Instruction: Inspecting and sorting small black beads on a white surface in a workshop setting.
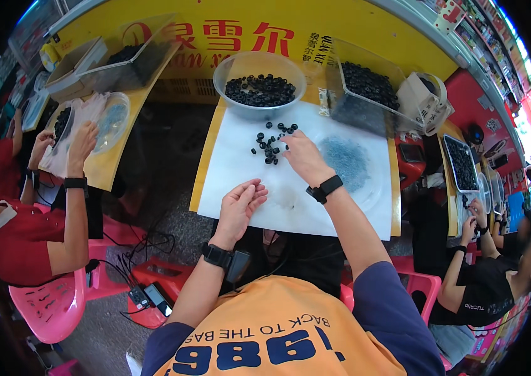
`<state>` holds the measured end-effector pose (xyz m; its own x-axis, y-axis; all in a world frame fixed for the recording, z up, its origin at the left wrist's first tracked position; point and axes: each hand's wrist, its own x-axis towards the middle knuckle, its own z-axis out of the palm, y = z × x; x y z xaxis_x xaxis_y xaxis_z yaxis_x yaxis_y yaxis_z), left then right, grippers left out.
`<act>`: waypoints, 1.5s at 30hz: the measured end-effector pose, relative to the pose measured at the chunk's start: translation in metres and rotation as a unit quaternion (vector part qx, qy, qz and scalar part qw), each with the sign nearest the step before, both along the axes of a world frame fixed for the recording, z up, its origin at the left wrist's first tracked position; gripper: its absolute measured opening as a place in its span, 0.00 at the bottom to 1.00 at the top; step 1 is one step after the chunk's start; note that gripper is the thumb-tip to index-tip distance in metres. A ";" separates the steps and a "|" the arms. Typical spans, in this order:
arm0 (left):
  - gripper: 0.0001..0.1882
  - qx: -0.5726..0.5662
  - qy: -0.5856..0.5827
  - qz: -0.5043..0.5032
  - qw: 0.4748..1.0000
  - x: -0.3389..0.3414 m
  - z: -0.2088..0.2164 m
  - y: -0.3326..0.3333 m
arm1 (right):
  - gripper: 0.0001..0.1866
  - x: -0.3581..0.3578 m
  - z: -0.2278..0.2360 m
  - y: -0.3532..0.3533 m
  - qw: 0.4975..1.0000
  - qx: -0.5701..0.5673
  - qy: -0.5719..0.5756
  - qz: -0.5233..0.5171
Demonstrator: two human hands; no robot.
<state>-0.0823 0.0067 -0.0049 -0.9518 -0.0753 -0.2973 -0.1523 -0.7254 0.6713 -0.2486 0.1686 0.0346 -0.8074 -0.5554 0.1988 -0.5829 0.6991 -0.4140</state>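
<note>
On the white tabletop sheet [231, 160] lies a loose group of small, round, black ring-like pieces [268, 150]. My right hand [306, 160] reaches over their right edge, its fingers bent together at the pieces; what lies between the fingertips is hidden. Nearer to me, my left hand [240, 205] is raised above the sheet's front part, palm turned inward, thumb and fingers brought together. Anything in that pinch is too small to make out. Right of my right hand, a pile of tiny bluish clear bits [345, 164] spreads on a clear, shallow plate.
A clear bowl [259, 113] of black pieces stands at the back, with a clear bin [366, 116] of more beside it. A white basket [425, 103] is at the far right. People work at side tables, one in a red shirt [34, 238] at left. Pink stools [52, 307] stand around.
</note>
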 end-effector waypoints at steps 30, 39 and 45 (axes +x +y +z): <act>0.12 -0.043 -0.005 -0.061 0.997 0.009 0.000 0.009 | 0.06 0.102 0.048 0.138 0.977 -0.164 -0.046 -0.128; 0.13 -0.047 -0.005 -0.059 0.997 0.009 -0.003 0.010 | 0.06 0.080 0.038 0.238 0.967 -0.005 0.036 -0.251; 0.12 -0.042 -0.011 -0.054 0.998 0.010 -0.001 0.010 | 0.07 0.073 0.022 0.224 0.964 0.115 0.025 -0.240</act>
